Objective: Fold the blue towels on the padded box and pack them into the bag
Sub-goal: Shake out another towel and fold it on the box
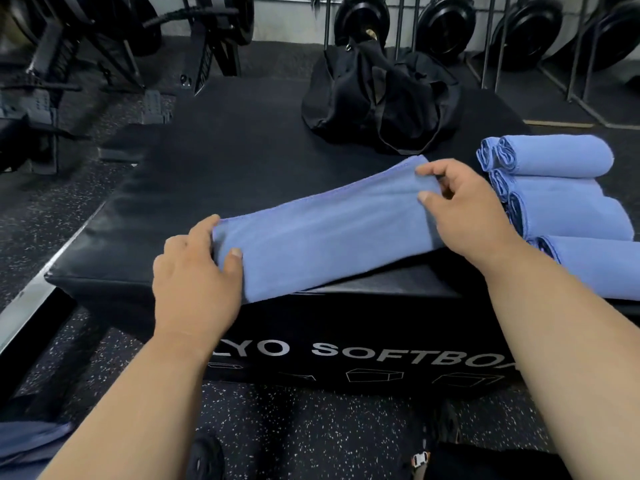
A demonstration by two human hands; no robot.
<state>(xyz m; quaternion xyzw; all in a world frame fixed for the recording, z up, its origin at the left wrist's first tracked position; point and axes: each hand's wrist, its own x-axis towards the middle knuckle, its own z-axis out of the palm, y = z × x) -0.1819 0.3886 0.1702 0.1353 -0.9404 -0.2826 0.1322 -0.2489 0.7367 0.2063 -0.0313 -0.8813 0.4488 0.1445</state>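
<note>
Blue towel, folded into a long band near the front edge of the padded box, long axis running from near-left up to far-right. Pinched at each short end: left hand with thumb on top and fingers curled round the near-left end, right hand gripping the far-right end. Likely light, limp and non-slippery, so best held at the ends or corners; rolled towels just right, black bag behind.

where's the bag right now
In the head view the black bag sits at the far side of the padded box, right of centre, beyond the rolled towels.
</note>
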